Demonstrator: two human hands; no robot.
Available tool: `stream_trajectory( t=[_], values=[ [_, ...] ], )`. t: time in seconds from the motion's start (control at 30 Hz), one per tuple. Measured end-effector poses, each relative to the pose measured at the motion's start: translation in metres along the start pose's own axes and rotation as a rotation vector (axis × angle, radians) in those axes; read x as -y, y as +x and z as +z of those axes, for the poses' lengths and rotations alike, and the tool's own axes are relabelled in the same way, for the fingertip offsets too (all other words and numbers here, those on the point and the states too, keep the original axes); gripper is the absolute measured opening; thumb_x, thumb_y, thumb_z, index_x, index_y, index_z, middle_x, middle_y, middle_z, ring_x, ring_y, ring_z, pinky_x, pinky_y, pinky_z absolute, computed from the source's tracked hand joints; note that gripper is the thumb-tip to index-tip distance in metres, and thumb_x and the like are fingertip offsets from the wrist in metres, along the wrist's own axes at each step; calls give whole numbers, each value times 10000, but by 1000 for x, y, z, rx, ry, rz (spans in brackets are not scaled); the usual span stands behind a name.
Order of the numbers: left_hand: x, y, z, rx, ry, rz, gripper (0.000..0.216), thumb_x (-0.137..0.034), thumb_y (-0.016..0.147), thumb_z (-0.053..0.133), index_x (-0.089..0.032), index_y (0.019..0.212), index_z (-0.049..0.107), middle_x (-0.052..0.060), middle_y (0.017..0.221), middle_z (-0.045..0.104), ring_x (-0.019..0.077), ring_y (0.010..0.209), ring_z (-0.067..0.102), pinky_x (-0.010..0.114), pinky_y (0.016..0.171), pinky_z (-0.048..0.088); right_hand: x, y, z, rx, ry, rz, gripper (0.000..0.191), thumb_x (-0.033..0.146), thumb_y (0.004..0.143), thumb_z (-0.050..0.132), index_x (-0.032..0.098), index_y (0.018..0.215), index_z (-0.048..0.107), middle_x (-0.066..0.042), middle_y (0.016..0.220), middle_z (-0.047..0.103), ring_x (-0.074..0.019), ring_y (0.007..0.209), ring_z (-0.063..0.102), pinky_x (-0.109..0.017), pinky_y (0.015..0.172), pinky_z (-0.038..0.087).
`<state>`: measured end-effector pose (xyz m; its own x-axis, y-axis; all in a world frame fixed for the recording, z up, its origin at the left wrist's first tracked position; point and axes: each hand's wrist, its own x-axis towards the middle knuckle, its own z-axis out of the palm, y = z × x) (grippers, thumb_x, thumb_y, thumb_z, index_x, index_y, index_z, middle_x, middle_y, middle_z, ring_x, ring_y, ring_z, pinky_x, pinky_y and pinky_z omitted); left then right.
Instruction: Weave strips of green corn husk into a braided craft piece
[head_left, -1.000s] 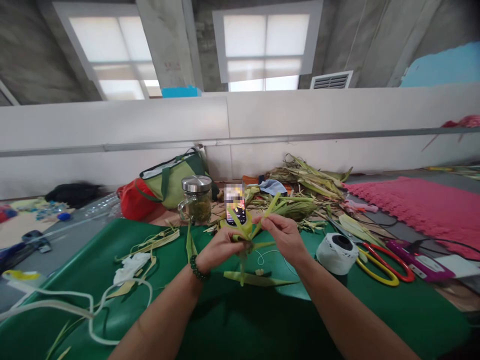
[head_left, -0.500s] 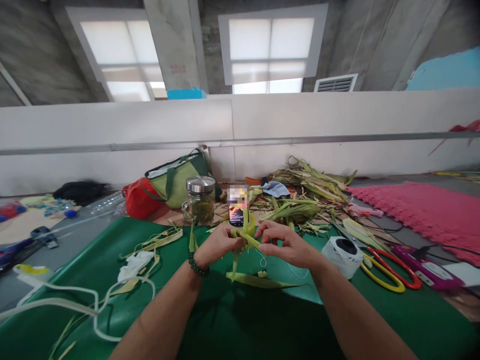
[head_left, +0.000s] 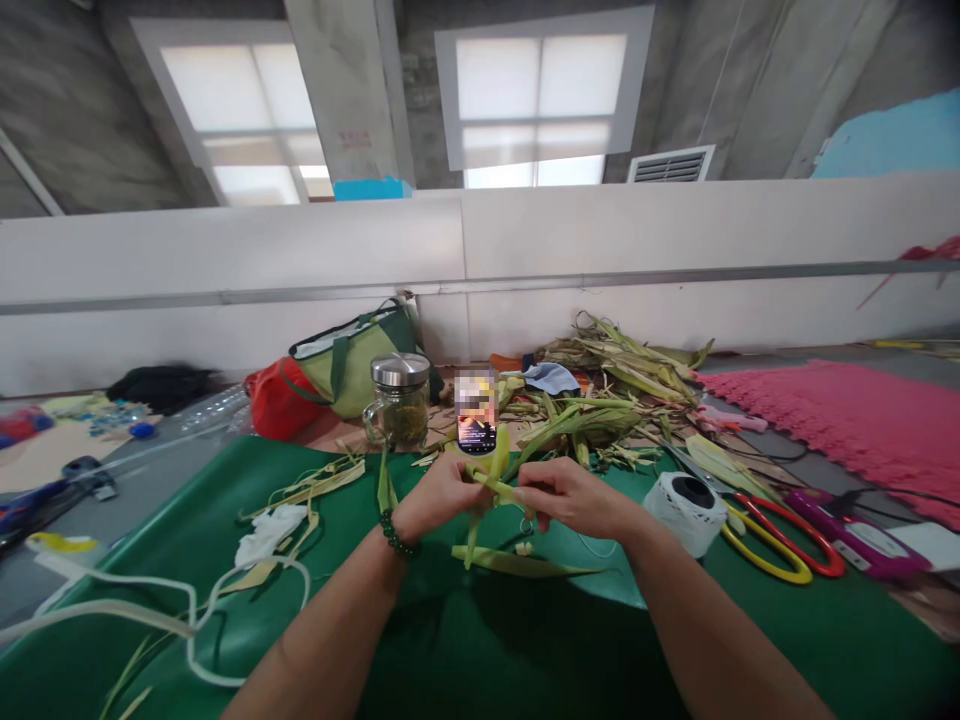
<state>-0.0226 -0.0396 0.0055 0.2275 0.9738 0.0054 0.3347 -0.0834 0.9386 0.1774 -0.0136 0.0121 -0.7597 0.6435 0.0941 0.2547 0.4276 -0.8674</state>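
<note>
My left hand [head_left: 442, 497], a green bead bracelet at its wrist, pinches a bundle of crossed corn husk strips [head_left: 496, 486]. From the right, my right hand [head_left: 566, 495] grips the end of one strip between thumb and fingers. Strips stick up and hang down from the crossing. Below the hands, a loose corn husk [head_left: 517, 563] lies on the green mat [head_left: 570, 650]. Just behind stands a phone [head_left: 476, 425] with a lit screen, partly blurred, on a yellow support. A thin pale cord loops on the mat under my right hand.
A lidded glass mug [head_left: 400, 405] stands behind my left hand, with a green bag [head_left: 352, 370] beyond it. Dried husks [head_left: 615, 370] are heaped at the back right. To the right are a white roll [head_left: 686, 512], red-and-yellow-handled scissors [head_left: 784, 535] and a pink cloth [head_left: 840, 430].
My right hand has moved slightly left, closer to my left hand, and its fingers have closed more around the strip. The upright strip end has tilted to the right.
</note>
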Motion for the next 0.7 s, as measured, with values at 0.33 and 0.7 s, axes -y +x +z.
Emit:
stream_trajectory(
  t=[0.33,0.7],
  values=[
    [-5,-3,2,41,31,-5,111,-196,600,565,-121,531,607,-9,492,559,97,443,515,192,454,415,-8,3,-3,-98,-108,-40,233,197,813,498,172,581,487,46,507,508,-91,459,558,-166,430,367],
    [-6,-4,4,34,17,-50,106,-196,562,550,-126,508,606,-11,463,555,94,427,490,197,439,391,-4,3,3,-182,-333,-151,229,173,791,496,169,563,472,56,494,426,-63,459,370,-170,429,253]
  ],
)
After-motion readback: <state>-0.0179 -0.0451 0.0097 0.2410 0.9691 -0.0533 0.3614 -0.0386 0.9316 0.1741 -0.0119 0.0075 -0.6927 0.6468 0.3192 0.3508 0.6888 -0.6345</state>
